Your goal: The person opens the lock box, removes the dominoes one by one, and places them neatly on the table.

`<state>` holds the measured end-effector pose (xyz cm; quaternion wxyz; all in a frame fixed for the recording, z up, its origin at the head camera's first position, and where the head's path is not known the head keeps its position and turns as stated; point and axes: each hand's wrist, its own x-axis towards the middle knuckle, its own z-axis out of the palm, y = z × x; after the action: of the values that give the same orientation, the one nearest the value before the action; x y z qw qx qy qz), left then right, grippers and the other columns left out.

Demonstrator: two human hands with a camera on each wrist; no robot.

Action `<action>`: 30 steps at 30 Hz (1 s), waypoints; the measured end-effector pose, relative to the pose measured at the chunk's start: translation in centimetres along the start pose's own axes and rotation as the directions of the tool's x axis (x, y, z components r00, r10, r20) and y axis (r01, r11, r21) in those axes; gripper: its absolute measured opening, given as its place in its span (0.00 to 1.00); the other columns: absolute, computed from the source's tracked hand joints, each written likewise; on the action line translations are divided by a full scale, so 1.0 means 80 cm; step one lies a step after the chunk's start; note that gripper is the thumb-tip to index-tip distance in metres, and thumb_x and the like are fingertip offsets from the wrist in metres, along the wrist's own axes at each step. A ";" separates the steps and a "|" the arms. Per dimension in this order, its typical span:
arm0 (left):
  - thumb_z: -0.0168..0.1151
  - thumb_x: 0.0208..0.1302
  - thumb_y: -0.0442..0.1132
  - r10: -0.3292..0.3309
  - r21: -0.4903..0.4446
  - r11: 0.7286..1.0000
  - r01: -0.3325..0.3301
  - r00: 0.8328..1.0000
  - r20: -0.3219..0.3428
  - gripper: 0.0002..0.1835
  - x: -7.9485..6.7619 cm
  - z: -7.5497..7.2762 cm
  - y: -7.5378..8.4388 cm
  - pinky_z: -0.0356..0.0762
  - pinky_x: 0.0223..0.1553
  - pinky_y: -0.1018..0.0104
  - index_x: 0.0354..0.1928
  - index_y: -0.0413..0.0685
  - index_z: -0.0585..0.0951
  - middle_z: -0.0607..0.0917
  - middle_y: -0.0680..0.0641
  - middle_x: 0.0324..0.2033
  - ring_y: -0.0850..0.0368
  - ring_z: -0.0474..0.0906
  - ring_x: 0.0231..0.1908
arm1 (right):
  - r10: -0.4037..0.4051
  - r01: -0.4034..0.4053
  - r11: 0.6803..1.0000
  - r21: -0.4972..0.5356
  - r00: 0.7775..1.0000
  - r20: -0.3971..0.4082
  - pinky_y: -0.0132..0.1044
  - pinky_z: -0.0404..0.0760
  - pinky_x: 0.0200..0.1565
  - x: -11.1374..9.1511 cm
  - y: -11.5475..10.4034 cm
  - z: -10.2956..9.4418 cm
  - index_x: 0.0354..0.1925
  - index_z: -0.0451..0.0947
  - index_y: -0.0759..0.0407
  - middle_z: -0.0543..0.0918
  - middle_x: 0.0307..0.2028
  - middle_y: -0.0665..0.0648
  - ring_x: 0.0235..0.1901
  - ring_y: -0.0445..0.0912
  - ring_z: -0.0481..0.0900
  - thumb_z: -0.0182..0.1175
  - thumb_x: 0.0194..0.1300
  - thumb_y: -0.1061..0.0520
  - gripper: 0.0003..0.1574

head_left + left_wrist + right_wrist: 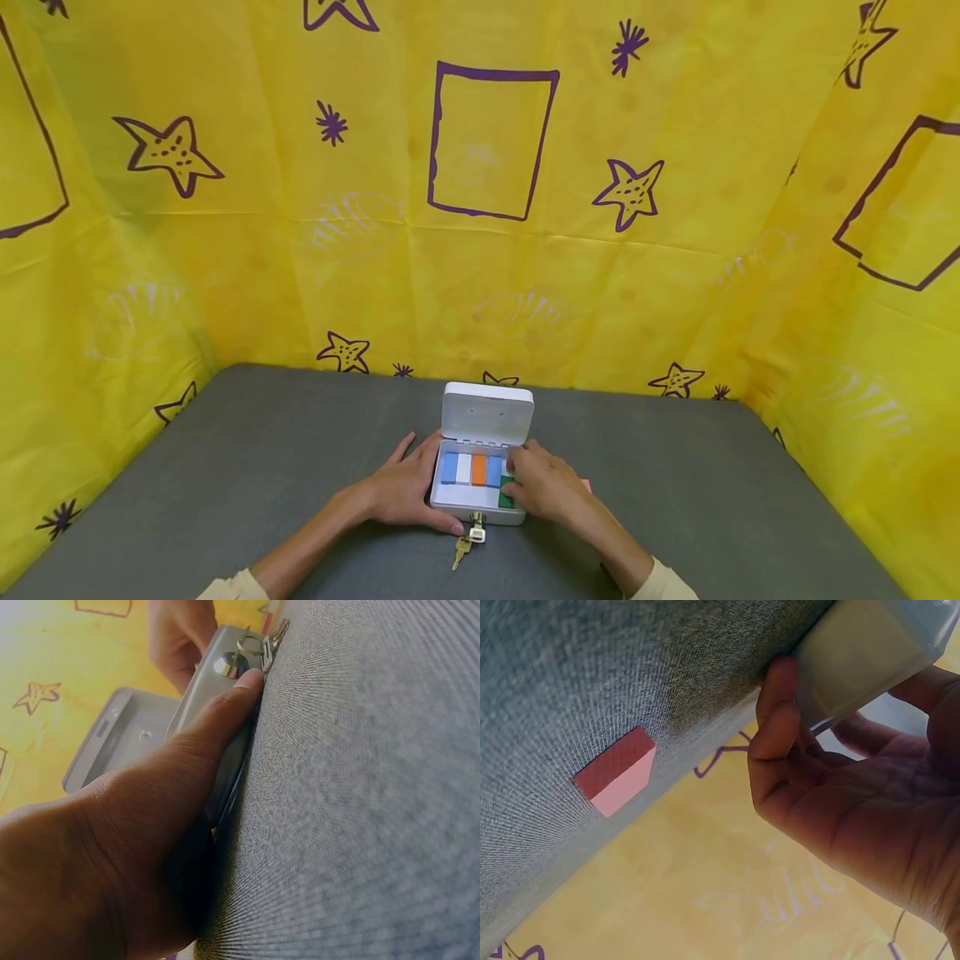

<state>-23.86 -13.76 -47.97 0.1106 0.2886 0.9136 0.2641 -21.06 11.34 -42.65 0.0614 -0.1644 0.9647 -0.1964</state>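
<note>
A small white metal cash box [450, 510] sits on the table with its lid [487, 417] raised. My left hand [405, 492] holds the box at its left side, thumb [225, 712] along the front beside the lock. Inside stand two blue blocks [448, 468], a white block [463, 469] and an orange block [479, 470] in a row. With thumb and fingertips inside the box's right end, my right hand [551, 483] pinches a green block [505, 500], which it partly covers. Its other fingers curl outside the box wall in the right wrist view.
Keys [461, 550] hang from the lock at the front of the box. A pink block [619, 769] lies on the grey table [300, 442] to the right of the box, mostly behind my right hand in the head view. Yellow patterned cloth [375, 275] surrounds the table.
</note>
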 end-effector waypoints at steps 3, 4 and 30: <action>0.72 0.50 0.76 -0.003 0.000 1.000 0.003 1.000 0.009 0.71 0.000 -0.001 0.000 0.31 0.81 0.31 0.81 0.40 0.46 0.53 0.32 0.82 0.36 0.54 0.81 | 0.015 -0.015 1.000 0.005 1.000 0.007 0.43 0.75 0.35 0.001 -0.001 0.000 0.44 0.81 0.63 0.78 0.40 0.58 0.34 0.48 0.73 0.75 0.63 0.51 0.20; 0.72 0.51 0.75 -0.006 0.003 1.000 0.006 1.000 0.010 0.71 0.000 -0.001 0.001 0.31 0.81 0.31 0.81 0.40 0.46 0.53 0.33 0.82 0.37 0.54 0.81 | 0.017 -0.017 1.000 0.010 1.000 0.006 0.43 0.74 0.35 0.001 -0.001 0.000 0.43 0.81 0.62 0.77 0.39 0.58 0.34 0.48 0.73 0.77 0.61 0.51 0.21; 0.74 0.52 0.71 -0.004 0.044 0.999 0.004 1.000 0.003 0.71 -0.001 -0.005 0.008 0.34 0.81 0.30 0.81 0.35 0.45 0.54 0.30 0.81 0.37 0.56 0.81 | -0.029 0.041 0.998 0.042 0.967 -0.255 0.34 0.65 0.30 -0.007 -0.009 -0.010 0.28 0.76 0.54 0.71 0.29 0.52 0.31 0.45 0.68 0.80 0.55 0.60 0.18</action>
<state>-23.60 -13.55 -47.32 0.1062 0.2895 0.9196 0.2434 -20.49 11.23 -41.60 -0.0624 -0.1533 0.9567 -0.2393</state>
